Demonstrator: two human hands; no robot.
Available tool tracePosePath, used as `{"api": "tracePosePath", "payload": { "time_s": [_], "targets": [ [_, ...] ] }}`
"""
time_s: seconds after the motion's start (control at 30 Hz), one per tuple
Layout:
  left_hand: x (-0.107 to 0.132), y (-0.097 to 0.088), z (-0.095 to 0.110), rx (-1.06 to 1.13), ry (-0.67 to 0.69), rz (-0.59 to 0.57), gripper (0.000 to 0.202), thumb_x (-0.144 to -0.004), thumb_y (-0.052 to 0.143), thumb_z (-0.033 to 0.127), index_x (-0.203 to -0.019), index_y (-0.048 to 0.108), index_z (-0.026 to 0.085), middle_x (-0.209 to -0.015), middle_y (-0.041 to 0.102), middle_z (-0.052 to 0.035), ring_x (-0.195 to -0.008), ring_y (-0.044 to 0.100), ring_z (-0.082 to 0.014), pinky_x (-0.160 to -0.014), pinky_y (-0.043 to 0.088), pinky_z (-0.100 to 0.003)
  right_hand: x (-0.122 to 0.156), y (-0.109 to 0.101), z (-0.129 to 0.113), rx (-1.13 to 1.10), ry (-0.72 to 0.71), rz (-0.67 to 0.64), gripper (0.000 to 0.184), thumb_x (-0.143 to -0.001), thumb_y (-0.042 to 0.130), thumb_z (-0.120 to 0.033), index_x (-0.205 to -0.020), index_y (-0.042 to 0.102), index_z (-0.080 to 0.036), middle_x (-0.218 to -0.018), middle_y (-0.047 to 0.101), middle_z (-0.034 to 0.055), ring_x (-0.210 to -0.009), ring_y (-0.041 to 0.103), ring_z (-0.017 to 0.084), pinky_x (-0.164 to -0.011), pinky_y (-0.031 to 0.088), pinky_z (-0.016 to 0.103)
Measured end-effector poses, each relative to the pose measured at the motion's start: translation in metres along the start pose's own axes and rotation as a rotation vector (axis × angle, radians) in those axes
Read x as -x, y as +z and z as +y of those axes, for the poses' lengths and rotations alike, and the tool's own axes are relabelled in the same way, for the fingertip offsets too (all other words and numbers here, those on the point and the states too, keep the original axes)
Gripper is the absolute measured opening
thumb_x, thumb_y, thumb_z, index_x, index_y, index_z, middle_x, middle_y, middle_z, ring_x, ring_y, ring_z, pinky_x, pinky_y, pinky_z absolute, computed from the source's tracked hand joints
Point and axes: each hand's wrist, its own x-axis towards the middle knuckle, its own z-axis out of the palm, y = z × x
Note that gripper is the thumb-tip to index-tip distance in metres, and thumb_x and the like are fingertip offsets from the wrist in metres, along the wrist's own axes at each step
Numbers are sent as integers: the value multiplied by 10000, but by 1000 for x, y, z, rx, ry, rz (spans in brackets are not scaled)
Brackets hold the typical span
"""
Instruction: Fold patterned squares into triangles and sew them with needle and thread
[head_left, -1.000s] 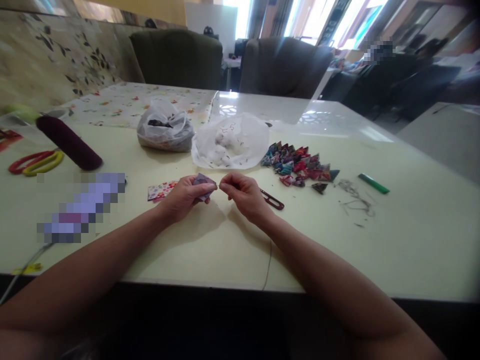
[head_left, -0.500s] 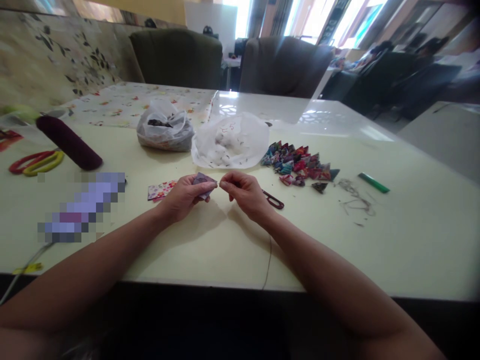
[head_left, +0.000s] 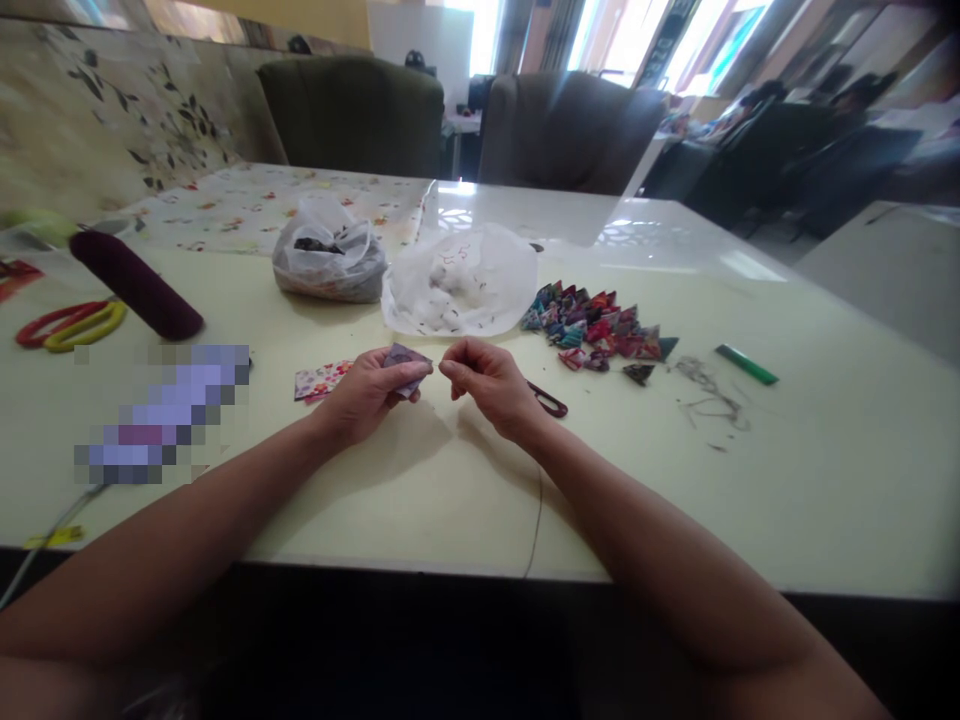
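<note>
A small grey patterned piece of cloth [head_left: 407, 362], folded to a point, sits in my left hand [head_left: 367, 393], gripped between thumb and fingers. Close on its right, my right hand [head_left: 487, 385] is closed in a pinch. Whatever its fingertips hold is too small to make out. Below my right wrist a thin dark thread [head_left: 538, 520] trails over the table's front edge. Partly under my left hand lies floral cloth [head_left: 319, 382]. The dark handle of small scissors [head_left: 551, 402] shows beside my right hand, their blades hidden behind it.
Several folded cloth triangles [head_left: 607, 325] are heaped at right, near loose thread [head_left: 705, 390] and a green object [head_left: 746, 364]. Behind my hands are a white plastic bag [head_left: 457, 285] and another filled bag [head_left: 330, 262]. Red-and-yellow-handled scissors [head_left: 82, 327] and a maroon cylinder [head_left: 139, 285] lie left.
Almost nothing differs. My right fingertips have shifted very slightly beside the grey cloth, which stays in my left hand.
</note>
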Motion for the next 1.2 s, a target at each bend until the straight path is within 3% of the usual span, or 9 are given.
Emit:
{"api": "tracePosePath", "payload": {
  "time_s": [0.13, 0.33, 0.57, 0.73, 0.87, 1.03, 1.2],
  "targets": [
    [-1, 0, 0, 8, 27, 43, 186, -696, 818, 298, -710, 692, 163, -601, 547, 36, -564, 460, -74, -586, 435, -220, -1, -2, 0, -1, -11, -6, 170, -826, 667, -327, -776, 592, -182, -711, 552, -31, -637, 529, 92, -604, 489, 244],
    [2, 3, -3, -74, -15, 2, 231, -672, 823, 326, -735, 689, 148, -622, 583, 29, -570, 479, -77, -572, 389, -220, 3, 5, 3, 81, -43, 1, 127, -845, 626, -278, -771, 577, -186, -700, 554, -30, -630, 536, 101, -603, 475, 251],
    [6, 6, -2, -271, 103, 38, 217, -698, 773, 319, -753, 685, 128, -613, 610, 15, -572, 503, -89, -588, 398, -238, 11, 14, 4, 177, -53, 58, 86, -877, 607, -275, -898, 599, -192, -786, 619, -5, -705, 604, 133, -685, 502, 289],
    [8, 9, -1, -203, 130, 87, 222, -693, 765, 317, -738, 660, 126, -583, 570, 28, -548, 488, -81, -568, 404, -240, 10, 10, 8, 253, -28, 117, 119, -858, 643, -298, -839, 615, -185, -771, 620, 4, -709, 614, 154, -681, 488, 308],
    [6, 8, -5, -127, 144, 89, 238, -693, 770, 323, -758, 659, 124, -598, 576, 22, -559, 502, -82, -575, 417, -242, 10, 7, 10, 256, 6, 88, 166, -849, 662, -321, -772, 608, -184, -691, 601, -9, -657, 609, 160, -651, 480, 310],
    [5, 7, -7, -150, 117, 38, 198, -713, 741, 301, -764, 660, 128, -590, 576, 22, -544, 494, -83, -569, 404, -243, 11, 6, 8, 437, -146, 79, 116, -886, 634, -284, -817, 641, -191, -768, 631, 19, -705, 606, 169, -681, 484, 316],
    [8, 8, -8, -425, 226, 86, 117, -760, 678, 240, -705, 647, 142, -595, 589, 8, -577, 510, -101, -574, 387, -243, 14, 9, -1, 633, -352, 110, 78, -927, 595, -244, -955, 654, -200, -890, 647, 54, -779, 629, 185, -722, 511, 320]
  ]
}}
